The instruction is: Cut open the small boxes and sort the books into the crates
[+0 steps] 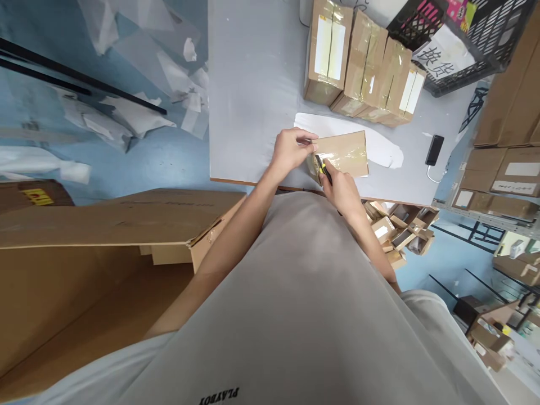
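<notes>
A blue floor (181, 163) spreads around a grey-topped table (253, 84) with a thin brown edge. White scraps (172, 73) litter the floor on the left, near black bars (84, 73). On the right stands a shelf (485, 212) with cardboard cartons (506, 124); farther down lie more boxes (489, 337), partly blurred. The light is bright and fairly even.

Grey table (253, 84): black phone (434, 150), white cable (429, 175) attached, lies near its right edge. Black plastic crate (472, 79) sits at the table's far right corner, handwritten paper sign (441, 53) on its side. Left of the table, white scraps (122, 121) litter the blue floor (169, 160). Nearer than the table's left end, large open carton (126, 219). Right of the table, stacked brown cartons (502, 121)
</notes>
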`<state>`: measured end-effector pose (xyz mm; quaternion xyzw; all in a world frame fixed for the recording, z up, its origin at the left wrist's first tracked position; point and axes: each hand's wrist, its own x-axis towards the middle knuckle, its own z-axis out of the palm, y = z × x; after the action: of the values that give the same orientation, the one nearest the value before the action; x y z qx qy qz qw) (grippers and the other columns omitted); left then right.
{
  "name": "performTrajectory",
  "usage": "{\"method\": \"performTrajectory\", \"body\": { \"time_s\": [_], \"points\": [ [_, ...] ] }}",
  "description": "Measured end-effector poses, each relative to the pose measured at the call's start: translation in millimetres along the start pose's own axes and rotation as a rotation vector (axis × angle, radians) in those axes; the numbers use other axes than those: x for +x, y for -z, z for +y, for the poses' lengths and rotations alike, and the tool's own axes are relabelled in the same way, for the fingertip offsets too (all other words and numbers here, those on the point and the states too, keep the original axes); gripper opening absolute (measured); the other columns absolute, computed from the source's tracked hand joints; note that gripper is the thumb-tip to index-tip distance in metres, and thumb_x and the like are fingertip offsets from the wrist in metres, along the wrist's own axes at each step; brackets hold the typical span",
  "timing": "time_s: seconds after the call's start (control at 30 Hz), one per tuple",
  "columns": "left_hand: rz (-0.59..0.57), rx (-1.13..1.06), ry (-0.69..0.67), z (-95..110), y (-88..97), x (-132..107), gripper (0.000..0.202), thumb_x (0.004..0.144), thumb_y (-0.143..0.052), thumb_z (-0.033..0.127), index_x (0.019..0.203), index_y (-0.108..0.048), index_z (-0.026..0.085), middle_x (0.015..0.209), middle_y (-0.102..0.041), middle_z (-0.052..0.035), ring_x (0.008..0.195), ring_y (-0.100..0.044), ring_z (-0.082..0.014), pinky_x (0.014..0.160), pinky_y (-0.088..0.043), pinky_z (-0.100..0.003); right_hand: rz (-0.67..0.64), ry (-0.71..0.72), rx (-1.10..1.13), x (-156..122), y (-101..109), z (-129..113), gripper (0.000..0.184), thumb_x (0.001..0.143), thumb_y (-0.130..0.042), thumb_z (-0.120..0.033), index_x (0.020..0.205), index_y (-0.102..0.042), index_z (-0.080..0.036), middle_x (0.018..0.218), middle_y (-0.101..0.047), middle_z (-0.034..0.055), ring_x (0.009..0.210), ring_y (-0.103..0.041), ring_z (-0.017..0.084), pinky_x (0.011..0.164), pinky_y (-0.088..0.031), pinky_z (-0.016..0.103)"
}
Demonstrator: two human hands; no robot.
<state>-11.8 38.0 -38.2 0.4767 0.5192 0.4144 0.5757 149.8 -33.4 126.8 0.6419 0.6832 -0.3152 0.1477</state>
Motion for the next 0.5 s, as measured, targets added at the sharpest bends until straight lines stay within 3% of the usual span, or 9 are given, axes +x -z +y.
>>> {"method": "performTrajectory", "body": {
  "time_s": [0.27, 0.5],
  "points": [
    [0.033, 0.122, 0.066, 17, 0.7, -11, 0.03, 0.081, -0.083, 0.017, 0.11, -0.089, 0.019, 0.12, -0.085, -0.007, 0.101, -0.081, -0.0235, 0.098, -0.071, -0.039, -0.077, -0.177, -0.066, -12, 5, -35, 0.061, 0.121, -0.036, -0.029, 0.179, -0.042, -0.013, 0.135, -0.083, 0.0241, 0.123, -0.079, 0.041, 0.106, -0.059, 0.048],
    [0.032, 0.142, 0.068, 27, -12.1, -20, 0.027, 0.085, -0.08, 0.014, 0.11, -0.089, 0.019, 0.117, -0.083, -0.0062, 0.099, -0.08, -0.0207, 0.095, -0.071, -0.034, -0.117, -0.311, -0.052, -37, -4, -45, 0.058, 0.12, -0.041, -0.028, 0.177, -0.046, -0.018, 0.124, -0.085, 0.0208, 0.116, -0.081, 0.039, 0.1, -0.06, 0.047]
  ]
}}
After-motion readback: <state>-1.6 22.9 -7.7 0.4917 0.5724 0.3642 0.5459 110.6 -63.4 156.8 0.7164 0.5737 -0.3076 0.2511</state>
